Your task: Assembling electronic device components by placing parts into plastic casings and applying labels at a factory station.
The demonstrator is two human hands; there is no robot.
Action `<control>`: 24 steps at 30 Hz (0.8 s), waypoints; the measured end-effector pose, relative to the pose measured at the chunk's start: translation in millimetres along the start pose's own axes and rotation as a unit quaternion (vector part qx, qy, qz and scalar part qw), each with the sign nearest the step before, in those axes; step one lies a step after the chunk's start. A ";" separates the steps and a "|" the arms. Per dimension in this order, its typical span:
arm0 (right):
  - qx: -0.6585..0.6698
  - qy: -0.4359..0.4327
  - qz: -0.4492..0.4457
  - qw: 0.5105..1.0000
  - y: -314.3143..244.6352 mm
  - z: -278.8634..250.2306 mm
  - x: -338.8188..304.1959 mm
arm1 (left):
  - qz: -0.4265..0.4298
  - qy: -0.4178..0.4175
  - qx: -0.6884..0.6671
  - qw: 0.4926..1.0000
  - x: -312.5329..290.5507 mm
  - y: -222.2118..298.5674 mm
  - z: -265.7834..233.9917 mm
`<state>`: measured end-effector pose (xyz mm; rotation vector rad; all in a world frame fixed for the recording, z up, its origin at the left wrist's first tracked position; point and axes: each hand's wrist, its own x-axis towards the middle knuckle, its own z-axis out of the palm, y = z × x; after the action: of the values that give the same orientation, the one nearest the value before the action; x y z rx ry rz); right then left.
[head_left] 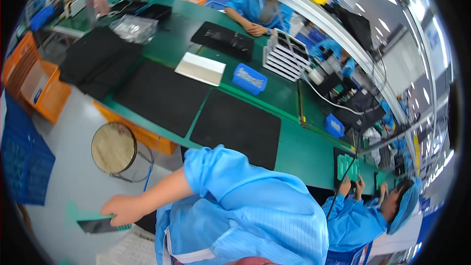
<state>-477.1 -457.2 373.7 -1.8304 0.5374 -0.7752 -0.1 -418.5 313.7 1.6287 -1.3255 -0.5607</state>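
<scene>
My right arm, in a light blue sleeve, crosses in front of my body to the lower left. At its end, my right hand [125, 210] is closed around a flat, dark, rectangular panel with green edges [95, 225]. The panel is held away from the table, over the floor area, and its far green edge is smeared by motion. Below it lies or stands something pale with faint lines [128, 251], too blurred to name. My left hand is not in view.
A long green table [314, 154] holds black mats [235, 127], a white board [200, 68], blue baskets [249, 79] and a white rack [287, 55]. A round stool [114, 148], orange crates [49, 93] and a blue crate [29, 157] stand left. Co-workers [360, 221] sit around.
</scene>
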 end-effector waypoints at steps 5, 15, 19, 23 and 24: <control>-0.161 0.223 0.071 0.959 11.0 -115.1 -97.8 | 0.081 -0.125 -0.154 0.977 76.4 122.9 112.5; -0.506 0.522 0.365 0.582 -18.6 -211.5 -328.4 | 0.181 -0.464 -0.215 0.840 -14.1 373.9 479.1; -0.545 0.489 0.437 0.523 -6.4 -219.4 -380.6 | 0.147 -0.530 -0.217 0.806 -42.1 390.4 591.4; -0.445 0.407 0.546 0.582 -15.1 -218.3 -372.3 | 0.243 -0.569 -0.090 0.780 -79.8 408.4 679.6; -0.443 0.409 0.528 0.598 -16.9 -217.1 -372.5 | 0.264 -0.565 -0.053 0.780 -90.3 417.6 689.9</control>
<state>-891.5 -339.2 348.7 -1.3205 2.7112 -0.4054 -794.1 -583.9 337.2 0.6327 -2.4290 -1.3152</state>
